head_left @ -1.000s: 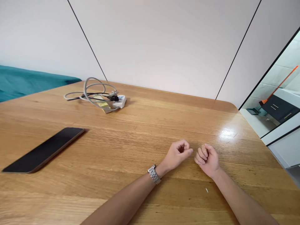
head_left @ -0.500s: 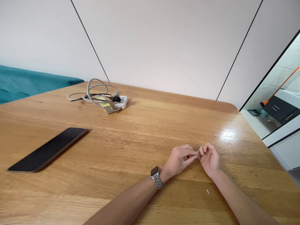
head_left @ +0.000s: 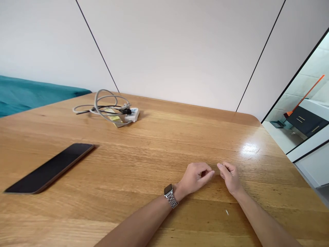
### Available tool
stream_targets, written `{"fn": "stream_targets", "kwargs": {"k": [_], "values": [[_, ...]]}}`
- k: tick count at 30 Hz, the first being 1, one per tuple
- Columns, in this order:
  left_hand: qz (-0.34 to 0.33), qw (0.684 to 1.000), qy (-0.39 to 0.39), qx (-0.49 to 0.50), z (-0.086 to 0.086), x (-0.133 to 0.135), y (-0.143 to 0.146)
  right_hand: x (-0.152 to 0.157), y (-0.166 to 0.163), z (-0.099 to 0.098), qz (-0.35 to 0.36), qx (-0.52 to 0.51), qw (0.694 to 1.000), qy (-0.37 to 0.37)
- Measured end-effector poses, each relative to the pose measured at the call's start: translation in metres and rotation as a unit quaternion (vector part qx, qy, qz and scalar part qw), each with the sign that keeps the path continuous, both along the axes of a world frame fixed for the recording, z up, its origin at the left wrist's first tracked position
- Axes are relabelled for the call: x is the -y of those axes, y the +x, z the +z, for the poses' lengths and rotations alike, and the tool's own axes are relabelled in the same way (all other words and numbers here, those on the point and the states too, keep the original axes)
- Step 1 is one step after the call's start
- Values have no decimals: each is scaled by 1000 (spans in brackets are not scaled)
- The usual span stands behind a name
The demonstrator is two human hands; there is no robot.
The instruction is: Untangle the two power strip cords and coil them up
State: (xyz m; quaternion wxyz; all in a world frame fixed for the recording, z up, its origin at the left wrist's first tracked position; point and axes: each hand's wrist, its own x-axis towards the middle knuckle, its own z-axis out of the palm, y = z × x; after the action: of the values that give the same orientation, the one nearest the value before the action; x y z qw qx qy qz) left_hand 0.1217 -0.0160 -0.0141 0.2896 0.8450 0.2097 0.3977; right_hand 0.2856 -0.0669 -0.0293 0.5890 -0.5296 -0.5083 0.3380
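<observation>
My left hand [head_left: 196,177] is over the right half of the wooden table [head_left: 144,154], thumb and fingertips pinched together. Whatever sits in that pinch, if anything, is too small to see. A watch [head_left: 170,196] with a metal band is on the left wrist. Just to the right, a small gap away, my right hand [head_left: 230,177] is closed, its thumb pressed along the curled fingers; anything inside is hidden. Nearer to me, beside the right forearm, a thin white sliver [head_left: 227,212] lies on the wood.
A dark-screened tablet [head_left: 51,168] lies at the left. Toward the back, tangled grey and black cables [head_left: 96,103] rest with a white plug block [head_left: 132,115] and a yellowish box [head_left: 116,120]. Behind is a white panelled wall [head_left: 174,51]; teal seating [head_left: 38,94] borders the left.
My two hands touched at the fingertips before; now a small gap separates them. My right hand has turned from palm showing to a closed fist with the thumb on top.
</observation>
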Motion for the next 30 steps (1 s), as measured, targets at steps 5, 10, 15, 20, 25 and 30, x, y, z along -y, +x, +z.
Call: {"fn": "stream_targets", "kwargs": {"k": [5, 10, 15, 20, 25, 30], "values": [[3, 1000, 0, -8, 0, -1, -1, 1, -1, 2, -10, 103, 994, 21], [-6, 1000, 5, -5, -2, -3, 0, 2, -2, 5, -14, 113, 993, 13], [-8, 1000, -9, -15, 0, -2, 0, 2, -3, 6, -15, 107, 994, 15], [-13, 1000, -13, -10, 0, -2, 0, 3, -5, 7, -8, 105, 994, 17], [1, 1000, -3, -10, 0, -2, 0, 2, -3, 9, -8, 100, 995, 11], [-4, 1000, -11, -18, 4, 0, 0, 2, -2, 9, -13, 102, 995, 10]]}}
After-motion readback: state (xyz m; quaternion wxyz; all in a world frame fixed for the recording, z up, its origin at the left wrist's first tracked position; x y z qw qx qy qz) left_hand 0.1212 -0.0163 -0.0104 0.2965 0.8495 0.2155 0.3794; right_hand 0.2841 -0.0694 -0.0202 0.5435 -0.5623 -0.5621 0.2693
